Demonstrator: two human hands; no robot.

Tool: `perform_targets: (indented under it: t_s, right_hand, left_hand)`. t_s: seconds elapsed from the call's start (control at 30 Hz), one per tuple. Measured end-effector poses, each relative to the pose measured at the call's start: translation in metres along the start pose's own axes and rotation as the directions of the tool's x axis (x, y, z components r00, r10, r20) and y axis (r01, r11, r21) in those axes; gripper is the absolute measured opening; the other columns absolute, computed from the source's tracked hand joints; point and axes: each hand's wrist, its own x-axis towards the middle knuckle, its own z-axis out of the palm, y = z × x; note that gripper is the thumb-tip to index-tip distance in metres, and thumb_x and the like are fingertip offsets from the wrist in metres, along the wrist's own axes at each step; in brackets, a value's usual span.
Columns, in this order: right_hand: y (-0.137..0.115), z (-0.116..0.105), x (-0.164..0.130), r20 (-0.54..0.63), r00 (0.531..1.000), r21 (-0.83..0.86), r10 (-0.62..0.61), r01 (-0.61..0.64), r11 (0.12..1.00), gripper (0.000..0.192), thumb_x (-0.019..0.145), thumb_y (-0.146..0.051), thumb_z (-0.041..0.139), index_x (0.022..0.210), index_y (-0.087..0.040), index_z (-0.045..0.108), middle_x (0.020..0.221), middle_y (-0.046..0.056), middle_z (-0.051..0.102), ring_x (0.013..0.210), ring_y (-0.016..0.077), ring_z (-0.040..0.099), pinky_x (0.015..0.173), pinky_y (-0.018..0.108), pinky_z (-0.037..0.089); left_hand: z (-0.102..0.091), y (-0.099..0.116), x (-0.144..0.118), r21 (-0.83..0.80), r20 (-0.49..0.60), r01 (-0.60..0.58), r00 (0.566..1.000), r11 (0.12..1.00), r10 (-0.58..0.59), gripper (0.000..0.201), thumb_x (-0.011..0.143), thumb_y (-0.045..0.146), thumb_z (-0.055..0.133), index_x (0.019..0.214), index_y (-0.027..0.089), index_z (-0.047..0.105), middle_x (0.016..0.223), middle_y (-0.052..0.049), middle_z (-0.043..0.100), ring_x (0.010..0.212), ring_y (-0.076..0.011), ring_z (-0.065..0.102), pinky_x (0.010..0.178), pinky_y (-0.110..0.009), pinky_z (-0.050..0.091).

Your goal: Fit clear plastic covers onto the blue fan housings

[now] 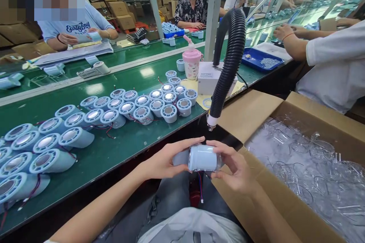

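Head view: the left hand [162, 163] and right hand [232, 169] both grip one blue fan housing [202, 158] under the black hose [228, 68]. Dozens of housings [94, 117] wait on the green bench [114, 152], left; clear covers [313, 163] fill the box, right.

We note bare forearms, no sleeves visible on the left hand [164, 161] or right hand [234, 169]. We wear grey jeans and a pale grey top.

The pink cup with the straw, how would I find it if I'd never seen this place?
Start at the long green table and follow the rows of pale blue round parts to their far end. The pink cup stands just past them, beside a white box. It alone is pink, with a bent straw on top.
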Motion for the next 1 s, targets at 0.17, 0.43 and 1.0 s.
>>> perform_targets:
  t_s: [0.17, 0.43, 1.0]
  right_hand:
    - [-0.020, 0.003, -0.011, 0.053, 0.997, -0.117, -0.053, 0.059, 0.991, 0.062, 0.075, -0.008, 0.072, 0.126, -0.033, 0.048, 0.137, 0.007, 0.051, 0.128, 0.0254, 0.046, 0.094, 0.037, 0.052]
    - [-0.035, 0.009, -0.015, 0.114, 0.959, -0.291, -0.259, 0.282, 0.914, 0.068, 0.074, 0.001, 0.068, 0.130, -0.031, 0.046, 0.137, 0.005, 0.051, 0.123, 0.0229, 0.051, 0.098, 0.037, 0.050]
    - [-0.046, 0.006, -0.034, -0.241, 0.952, -0.226, -0.189, 0.134, 0.965, 0.057, 0.075, -0.008, 0.069, 0.124, -0.030, 0.051, 0.134, 0.007, 0.050, 0.115, 0.0264, 0.055, 0.090, 0.043, 0.052]
  left_hand:
    - [0.001, 0.012, -0.011, 0.041, 0.014, -0.140, 0.990, 0.989, 0.139, 0.074, 0.081, 0.010, 0.062, 0.145, 0.024, 0.030, 0.146, -0.011, 0.041, 0.132, -0.0235, 0.043, 0.109, -0.036, 0.037]
    - [0.005, 0.021, -0.018, 0.067, 0.029, -0.299, 0.954, 0.952, 0.298, 0.067, 0.086, 0.006, 0.055, 0.145, 0.025, 0.030, 0.148, -0.010, 0.038, 0.135, -0.0199, 0.039, 0.111, -0.034, 0.036]
    - [0.008, 0.002, -0.033, -0.546, -0.415, 0.118, 0.822, 0.829, -0.390, 0.040, 0.068, 0.044, 0.062, 0.095, 0.014, 0.063, 0.081, -0.003, 0.060, 0.064, -0.0131, 0.052, 0.057, -0.021, 0.042]
